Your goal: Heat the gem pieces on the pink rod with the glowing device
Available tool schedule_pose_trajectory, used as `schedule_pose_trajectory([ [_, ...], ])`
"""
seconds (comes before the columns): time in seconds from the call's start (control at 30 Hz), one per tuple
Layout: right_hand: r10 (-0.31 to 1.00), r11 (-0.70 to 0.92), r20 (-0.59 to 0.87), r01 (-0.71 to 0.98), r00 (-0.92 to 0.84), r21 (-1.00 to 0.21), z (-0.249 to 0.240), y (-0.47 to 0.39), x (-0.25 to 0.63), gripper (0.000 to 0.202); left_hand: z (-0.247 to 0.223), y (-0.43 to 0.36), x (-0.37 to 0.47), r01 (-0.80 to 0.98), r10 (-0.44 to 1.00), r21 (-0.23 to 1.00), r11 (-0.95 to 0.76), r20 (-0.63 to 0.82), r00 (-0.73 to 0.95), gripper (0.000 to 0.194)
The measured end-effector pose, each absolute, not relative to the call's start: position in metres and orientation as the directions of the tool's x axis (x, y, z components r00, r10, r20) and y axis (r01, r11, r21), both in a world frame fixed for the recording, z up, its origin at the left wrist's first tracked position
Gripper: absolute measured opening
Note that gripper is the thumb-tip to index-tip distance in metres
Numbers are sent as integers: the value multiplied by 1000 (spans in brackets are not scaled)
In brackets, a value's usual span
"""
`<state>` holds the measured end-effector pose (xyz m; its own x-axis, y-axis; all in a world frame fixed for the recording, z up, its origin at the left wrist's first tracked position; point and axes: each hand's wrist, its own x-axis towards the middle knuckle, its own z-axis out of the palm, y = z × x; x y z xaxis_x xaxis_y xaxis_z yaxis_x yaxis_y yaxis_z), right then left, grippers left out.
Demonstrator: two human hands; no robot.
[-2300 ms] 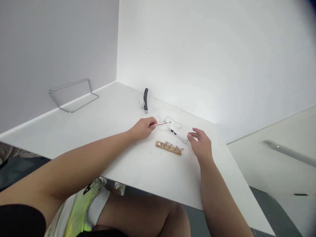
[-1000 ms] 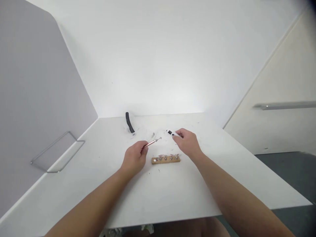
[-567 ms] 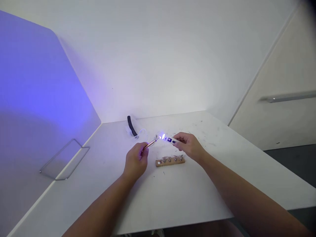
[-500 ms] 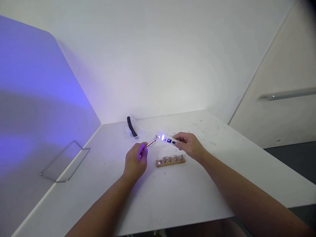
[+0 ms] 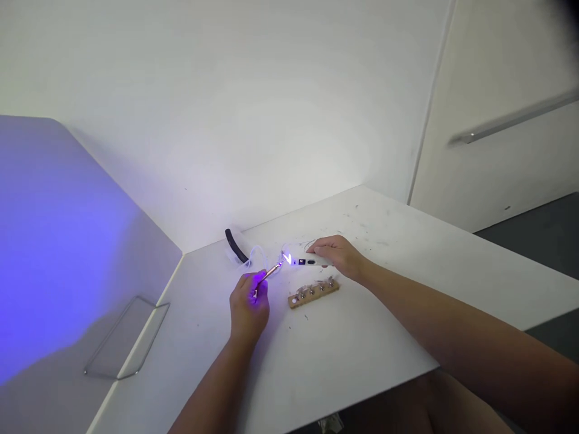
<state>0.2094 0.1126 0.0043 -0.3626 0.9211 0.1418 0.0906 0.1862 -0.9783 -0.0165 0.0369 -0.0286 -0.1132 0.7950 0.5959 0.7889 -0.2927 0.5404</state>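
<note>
My left hand (image 5: 248, 307) is closed around a slim copper-coloured pen-like tool (image 5: 270, 270), its tip pointing up and to the right. In my right hand (image 5: 342, 256) is a small white handheld UV lamp (image 5: 318, 261) with a dark display. Its lit violet end faces the tool's tip, and the glare hides what is on the tip. Violet light falls on my left fingers. Just below the lamp, a narrow wooden strip (image 5: 315, 294) lies on the white table, bearing several small metal stands with clear pieces on top.
Behind my left hand lie a black curved bar (image 5: 236, 246) and a white cable (image 5: 257, 248). A wire frame (image 5: 156, 334) sticks out at the left panel (image 5: 58, 253). Dark specks dot the white tabletop (image 5: 384, 325). A metal handle (image 5: 511, 122) is on the right panel.
The view has tilted and turned. The lamp now lies more level, and its violet light on the left panel has shifted lower. Both hands keep their holds.
</note>
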Motion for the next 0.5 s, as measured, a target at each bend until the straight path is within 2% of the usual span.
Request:
schedule_pose_trajectory([
  [0.2, 910, 194, 158, 58, -383, -979, 2, 115, 209, 25, -30, 35, -16, 767, 792, 567, -299, 596, -131, 19],
  [0.5, 910, 216, 175, 68, -375, -974, -1, 118, 210, 26, -32, 36, -16, 775, 743, 539, -330, 655, -139, 16],
])
